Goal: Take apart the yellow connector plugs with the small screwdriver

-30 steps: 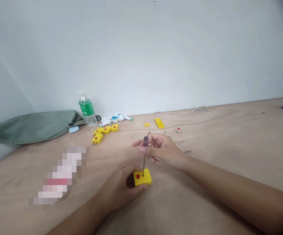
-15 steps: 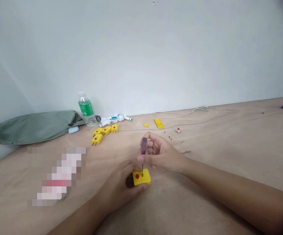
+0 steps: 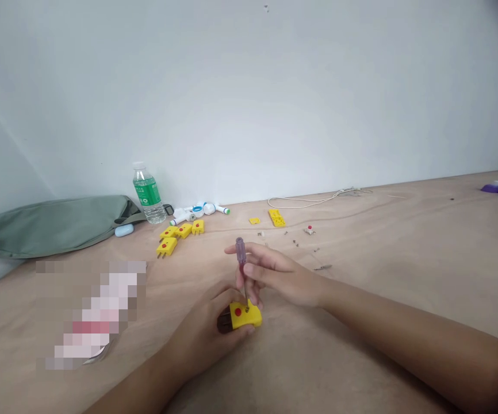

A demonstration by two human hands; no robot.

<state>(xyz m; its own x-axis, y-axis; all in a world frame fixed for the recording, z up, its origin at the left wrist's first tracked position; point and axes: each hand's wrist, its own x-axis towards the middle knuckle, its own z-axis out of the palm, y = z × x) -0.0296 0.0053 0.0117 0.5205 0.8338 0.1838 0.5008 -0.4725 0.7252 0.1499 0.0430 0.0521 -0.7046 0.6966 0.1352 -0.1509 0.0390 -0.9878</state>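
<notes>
Thumb and fingers of your left hand curl partway closed around a yellow plug, pressing it from both sides against the tabletop in front of you. Your right hand is half open and loose: your thumb bears on the lower handle of a screwdriver, your index finger stretches out behind it, and your other fingers bend below. You have the tool nearly upright, its thin metal shaft ending at a recess in the plug's upper face, just beside a round red button.

The plug is smooth, boxy plastic with softened corners; the handle is translucent purple and ridged. Your tabletop is tan, with faint wavy streaks. Beyond your hands sit four yellow two-tone plugs, a hollow yellow shell with moulded ribs, and a flat yellow piece. Left of these, a clear ribbed bottle stands by a soft green fabric bag.
</notes>
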